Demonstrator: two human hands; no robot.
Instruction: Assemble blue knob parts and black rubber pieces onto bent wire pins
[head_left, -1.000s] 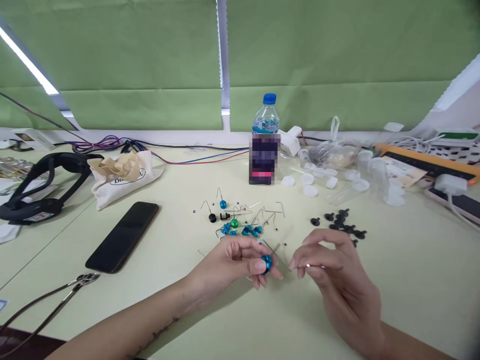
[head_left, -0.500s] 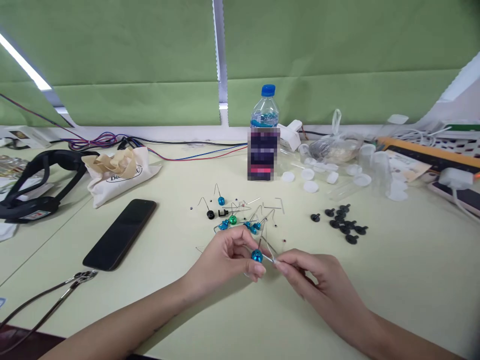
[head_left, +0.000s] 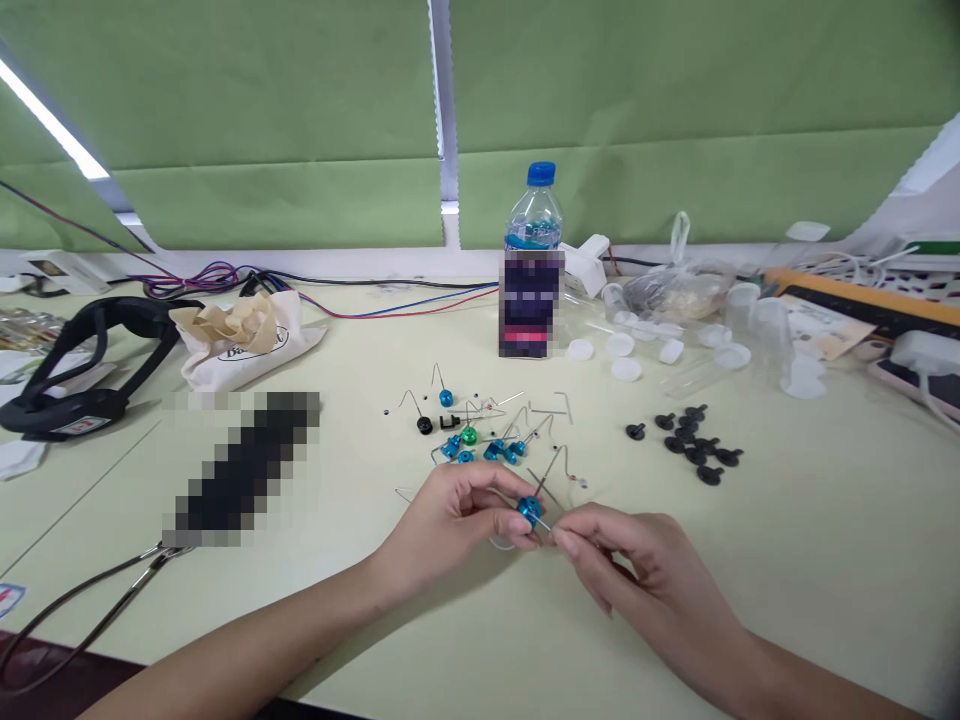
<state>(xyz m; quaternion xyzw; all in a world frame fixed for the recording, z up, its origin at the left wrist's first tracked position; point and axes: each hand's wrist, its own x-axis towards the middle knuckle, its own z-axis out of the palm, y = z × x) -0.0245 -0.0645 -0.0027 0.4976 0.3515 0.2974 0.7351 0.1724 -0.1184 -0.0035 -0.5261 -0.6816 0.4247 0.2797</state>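
Note:
My left hand (head_left: pixel 457 515) pinches a small blue bead (head_left: pixel 529 511) between thumb and fingers just above the pale green table (head_left: pixel 825 520). My right hand (head_left: pixel 626 560) is closed in a pinch on a thin metal wire pin (head_left: pixel 546 523) whose end meets the bead. Just beyond my hands lies a scatter of blue beads on bent wires (head_left: pixel 487 450), one green bead (head_left: pixel 469 436) and a black one (head_left: pixel 424 425). A cluster of small black stoppers (head_left: pixel 694 445) lies to the right.
A water bottle (head_left: pixel 531 260) stands at the back centre, with white caps and clear vials (head_left: pixel 675 345) to its right. A phone (head_left: pixel 244 465), a cloth bag (head_left: pixel 240 345) and a black headset (head_left: pixel 82 365) lie left. Forceps (head_left: pixel 90 610) rest at the near left edge.
My right hand has come in from the right with the pin and met the bead in my left hand. The bead has turned slightly in my left fingers.

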